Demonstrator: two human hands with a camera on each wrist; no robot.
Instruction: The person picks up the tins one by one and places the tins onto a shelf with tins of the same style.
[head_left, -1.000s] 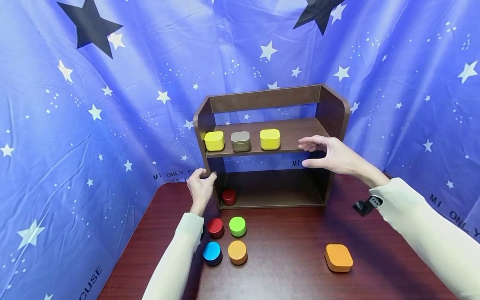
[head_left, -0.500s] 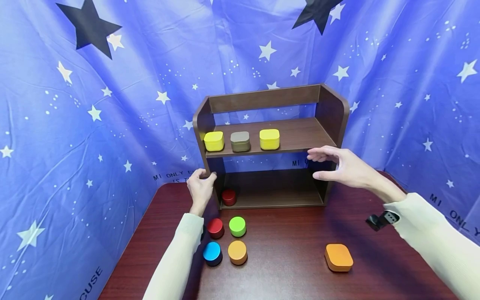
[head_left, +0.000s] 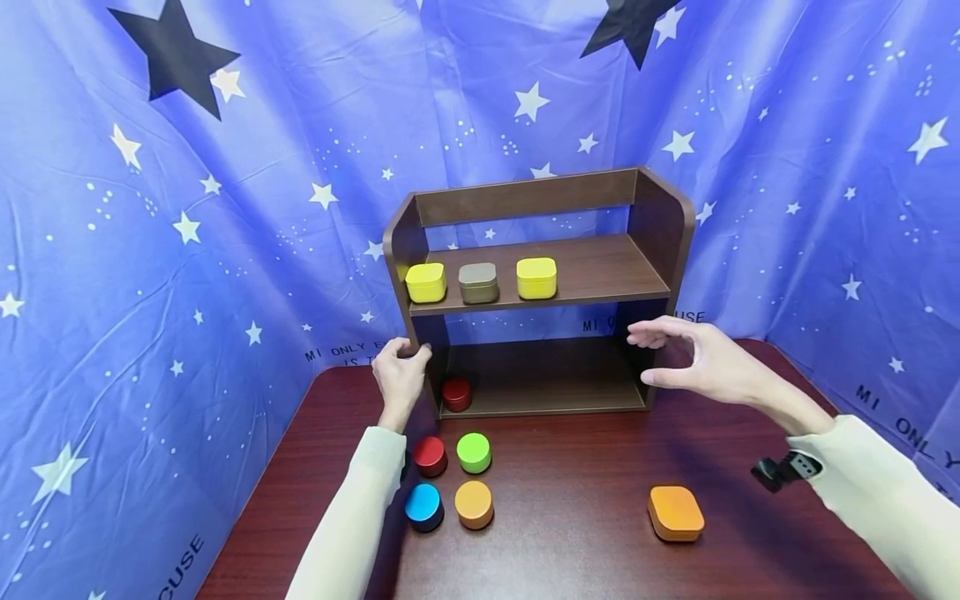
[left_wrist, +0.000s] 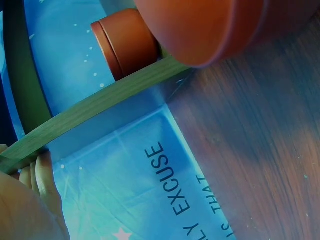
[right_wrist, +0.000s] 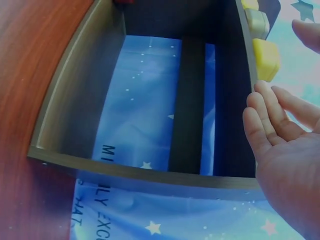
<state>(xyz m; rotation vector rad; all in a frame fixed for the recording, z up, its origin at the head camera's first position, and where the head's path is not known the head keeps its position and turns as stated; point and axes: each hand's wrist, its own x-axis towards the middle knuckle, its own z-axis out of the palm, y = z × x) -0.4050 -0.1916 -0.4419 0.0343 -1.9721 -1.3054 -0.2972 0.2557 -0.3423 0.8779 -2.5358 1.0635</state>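
Observation:
A dark brown two-tier shelf [head_left: 600, 265] stands on the table. My left hand [head_left: 401, 379] grips the edge of its left side panel, fingers outside, as the left wrist view also shows. My right hand [head_left: 701, 360] holds nothing; its fingers are extended and its thumb apart, close to the right side panel. Along the front of the upper tier sit a yellow square tin [head_left: 426, 283], an olive-grey one [head_left: 478, 283] and another yellow tin [head_left: 536, 279]. A round red tin [head_left: 456, 395] stands at the left of the lower tier.
In front of the shelf stand round tins: red [head_left: 431, 456], green [head_left: 474, 452], blue [head_left: 424, 507] and gold-orange [head_left: 474, 504]. An orange square tin [head_left: 676, 512] lies at the right of the table [head_left: 570, 533]. A starry blue curtain [head_left: 225, 275] encloses the back and sides.
My right hand has moved down and to the right, away from the upper tier's front edge. The left hand stays on the side panel. The tins have kept their places.

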